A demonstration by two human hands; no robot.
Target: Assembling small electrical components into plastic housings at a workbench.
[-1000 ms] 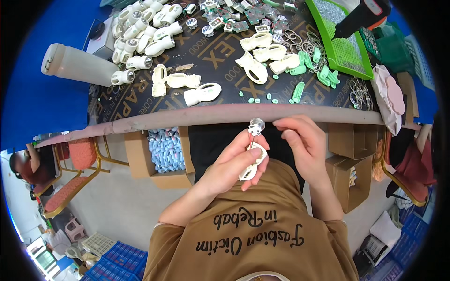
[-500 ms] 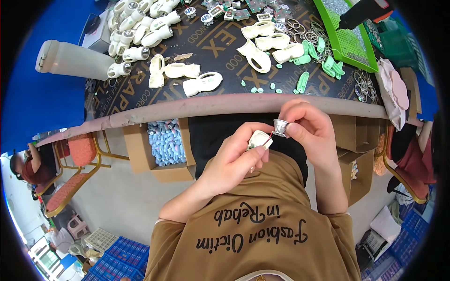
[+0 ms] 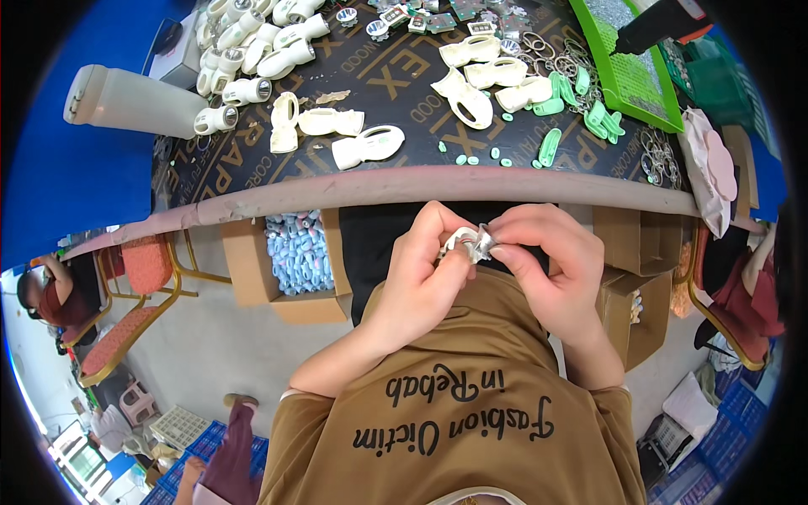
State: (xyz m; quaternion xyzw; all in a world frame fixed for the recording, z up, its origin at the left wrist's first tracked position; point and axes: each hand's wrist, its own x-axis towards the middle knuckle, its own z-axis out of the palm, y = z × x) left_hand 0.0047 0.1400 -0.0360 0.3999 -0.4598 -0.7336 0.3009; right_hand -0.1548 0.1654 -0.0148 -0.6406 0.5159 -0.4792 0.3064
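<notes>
My left hand (image 3: pixel 427 268) is closed round a small cream plastic flashlight shell (image 3: pixel 453 246), mostly covered by the fingers. Against the shell's end, my right hand (image 3: pixel 551 261) pinches a silver reflector cup (image 3: pixel 481 242) between thumb and fingers. Both parts touch in front of my lap, below the table edge; whether the cup sits inside the shell cannot be made out. On the table beyond lie loose cream shell halves (image 3: pixel 369 148), and small green plastic pieces (image 3: pixel 550 147) are scattered to the right.
Assembled cream flashlights (image 3: pixel 286 59) are heaped at the far left beside a white bottle (image 3: pixel 139 103). Metal rings (image 3: pixel 661 160) and a green tray (image 3: pixel 644 76) are at the right. Under the table stands a carton of blue pieces (image 3: pixel 299 252). A person walks at the lower left.
My right hand has moved left and brought the silver cup against the shell; the red wire between them no longer shows. A walking person has come into view at the lower left.
</notes>
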